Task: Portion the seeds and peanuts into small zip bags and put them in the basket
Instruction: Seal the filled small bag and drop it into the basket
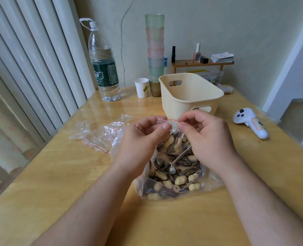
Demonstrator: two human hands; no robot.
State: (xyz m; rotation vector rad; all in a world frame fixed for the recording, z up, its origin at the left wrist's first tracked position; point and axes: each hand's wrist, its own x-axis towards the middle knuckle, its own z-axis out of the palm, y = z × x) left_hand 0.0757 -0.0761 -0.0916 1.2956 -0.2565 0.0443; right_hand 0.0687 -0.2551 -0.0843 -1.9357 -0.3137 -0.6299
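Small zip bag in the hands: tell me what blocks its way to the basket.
Nothing visible does. Both hands pinch the small zip bag at its top, just in front of the basket, whose open top faces up with no lid.

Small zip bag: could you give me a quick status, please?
Left hand and right hand both pinching small zip bag at its red strip. Held over big bag, spoon inside. Basket just behind, path clear.
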